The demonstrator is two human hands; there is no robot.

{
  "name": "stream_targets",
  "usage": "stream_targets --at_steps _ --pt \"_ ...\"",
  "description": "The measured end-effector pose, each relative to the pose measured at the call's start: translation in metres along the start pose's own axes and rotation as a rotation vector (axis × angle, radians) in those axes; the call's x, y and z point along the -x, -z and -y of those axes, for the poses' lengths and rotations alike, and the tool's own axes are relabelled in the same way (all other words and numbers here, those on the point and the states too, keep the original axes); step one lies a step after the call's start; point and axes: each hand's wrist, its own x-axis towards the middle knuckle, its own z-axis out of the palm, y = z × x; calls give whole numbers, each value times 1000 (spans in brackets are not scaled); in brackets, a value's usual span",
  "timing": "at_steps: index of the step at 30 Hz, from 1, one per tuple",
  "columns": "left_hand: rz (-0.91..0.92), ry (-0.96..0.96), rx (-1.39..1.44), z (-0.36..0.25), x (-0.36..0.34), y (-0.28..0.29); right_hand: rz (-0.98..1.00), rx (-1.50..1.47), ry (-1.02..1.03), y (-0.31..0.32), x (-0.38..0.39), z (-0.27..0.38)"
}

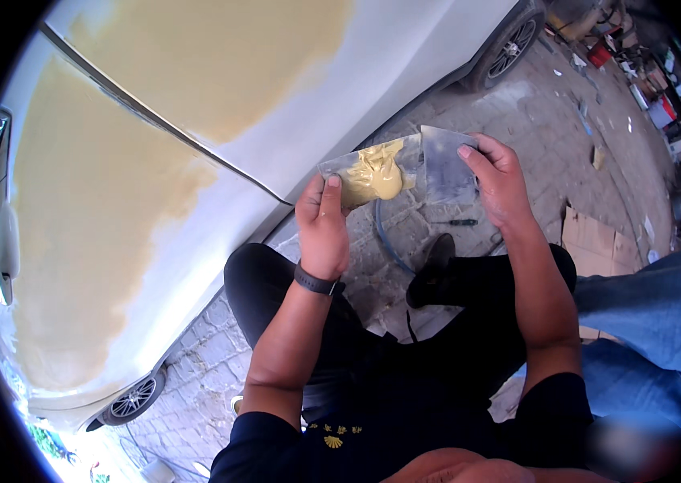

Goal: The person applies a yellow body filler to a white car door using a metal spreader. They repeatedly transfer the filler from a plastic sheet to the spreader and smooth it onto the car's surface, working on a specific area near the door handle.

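One plate [415, 154] bears yellow putty [387, 180], gripped by left fingers [331, 195].

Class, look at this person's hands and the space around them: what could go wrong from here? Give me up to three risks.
1. The soft yellow paste sits heaped on the plate in the left hand; a tilt might let it slide off.
2. The right hand grips the grey spreader near one end, so it could twist or slip under pressure.
3. The blue hose curves close to a dark shoe and might snag it.
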Motion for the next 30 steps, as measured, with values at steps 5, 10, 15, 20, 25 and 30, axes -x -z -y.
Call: stream_targets --at_steps 5,10,15,20,25,30 --pt "-13 21 45 4 2 1 -167 -249 -112 -21 -3 -28" --pt "165 -15 -262 11 1 20 -155 -298 -207 -38 -2 -48" --pt "250 -66 -453 5 8 1 -127 -317 -177 -51 2 -40" --pt "352 -78 -637 0 12 -7 -88 -296 75 -46 -1 -14" --pt "228 59 -341 12 10 -3 -24 123 650 -21 6 26" --pt "174 179 -23 -1 12 -15 228 159 541 -19 18 14"
